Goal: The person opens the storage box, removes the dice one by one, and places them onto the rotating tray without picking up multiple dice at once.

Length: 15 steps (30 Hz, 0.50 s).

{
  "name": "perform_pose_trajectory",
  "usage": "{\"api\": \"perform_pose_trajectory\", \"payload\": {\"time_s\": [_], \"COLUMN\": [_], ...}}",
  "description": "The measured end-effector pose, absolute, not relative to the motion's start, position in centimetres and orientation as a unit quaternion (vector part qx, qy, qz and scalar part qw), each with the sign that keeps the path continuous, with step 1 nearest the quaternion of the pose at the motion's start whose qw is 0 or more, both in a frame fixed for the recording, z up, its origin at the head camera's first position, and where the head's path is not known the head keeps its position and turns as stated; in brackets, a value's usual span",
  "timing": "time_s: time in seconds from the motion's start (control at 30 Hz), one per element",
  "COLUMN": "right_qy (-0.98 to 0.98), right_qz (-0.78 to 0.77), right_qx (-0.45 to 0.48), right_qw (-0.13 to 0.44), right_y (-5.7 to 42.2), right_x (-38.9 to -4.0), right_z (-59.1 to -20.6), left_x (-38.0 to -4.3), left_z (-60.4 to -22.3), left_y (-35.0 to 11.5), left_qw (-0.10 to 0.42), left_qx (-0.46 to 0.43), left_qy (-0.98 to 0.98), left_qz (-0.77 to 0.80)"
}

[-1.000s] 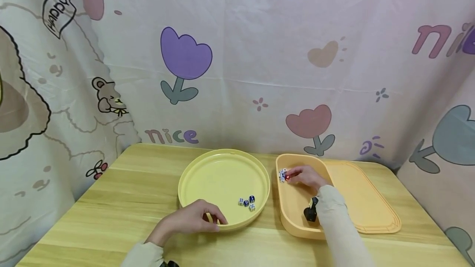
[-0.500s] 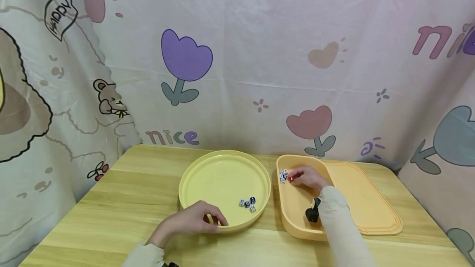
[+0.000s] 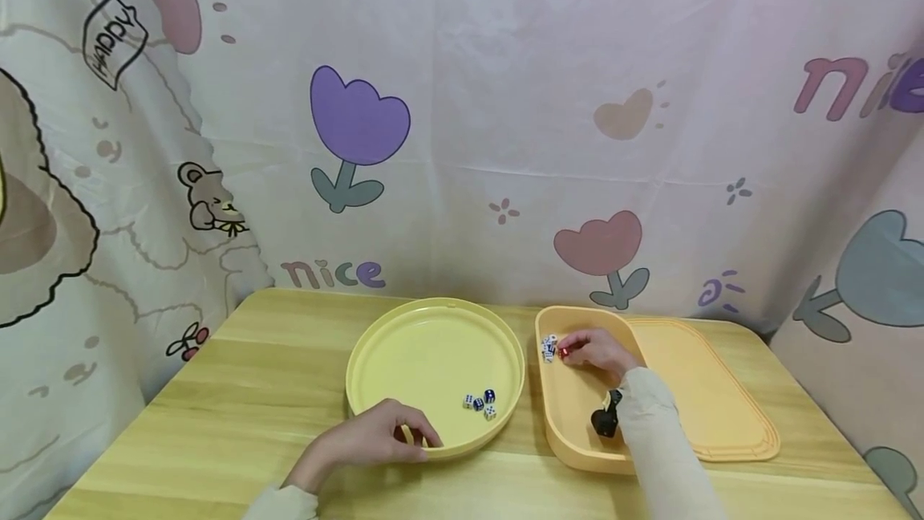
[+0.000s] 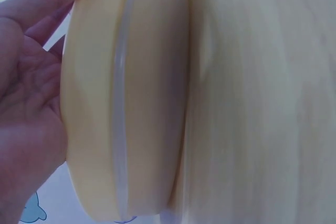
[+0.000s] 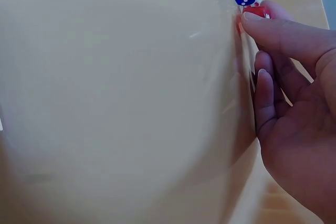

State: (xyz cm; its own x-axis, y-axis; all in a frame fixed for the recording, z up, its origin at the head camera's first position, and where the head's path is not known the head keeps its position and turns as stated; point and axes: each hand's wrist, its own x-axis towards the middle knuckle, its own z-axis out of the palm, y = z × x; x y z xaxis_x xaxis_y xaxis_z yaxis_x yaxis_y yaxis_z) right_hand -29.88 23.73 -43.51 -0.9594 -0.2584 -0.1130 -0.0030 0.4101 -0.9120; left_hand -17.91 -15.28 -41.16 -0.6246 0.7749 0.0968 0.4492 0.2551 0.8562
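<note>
My right hand [image 3: 599,352] reaches into the orange rectangular bin [image 3: 577,420] and pinches a red die [image 5: 255,11] between thumb and fingertips. Right beside that die, several white and blue dice [image 3: 549,349] lie clustered along the bin's left wall. My left hand [image 3: 368,438] grips the near rim of the round yellow tray [image 3: 415,363], fingers over the inside and thumb at the outer wall. Inside the tray, toward its right side, sits a small group of blue and white dice [image 3: 480,404]. The left wrist view shows the tray's outer wall [image 4: 94,103] against the palm.
A flat orange lid [image 3: 700,392] lies on the wooden table [image 3: 281,351] to the right of the bin, partly under the right sleeve [image 3: 660,432]. Behind the table hangs a printed cloth [image 3: 469,127]. A black wrist camera [image 3: 606,416] shows over the bin.
The red die in my right hand has shifted slightly right, away from the clustered dice. My left hand keeps its place on the tray rim. The head view has tilted slightly.
</note>
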Motion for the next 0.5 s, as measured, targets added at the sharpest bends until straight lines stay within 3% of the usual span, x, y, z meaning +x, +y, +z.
{"api": "perform_pose_trajectory", "payload": {"time_s": [0.5], "right_qy": [0.825], "right_qz": [-0.550], "right_qx": [-0.053], "right_qw": [0.119], "right_y": [23.62], "right_x": [-29.90], "right_z": [-43.51], "left_x": [-17.99], "left_z": [-40.96], "left_y": [-15.24], "left_qw": [0.173], "left_qx": [0.392], "left_qy": [0.776], "left_qz": [0.463]}}
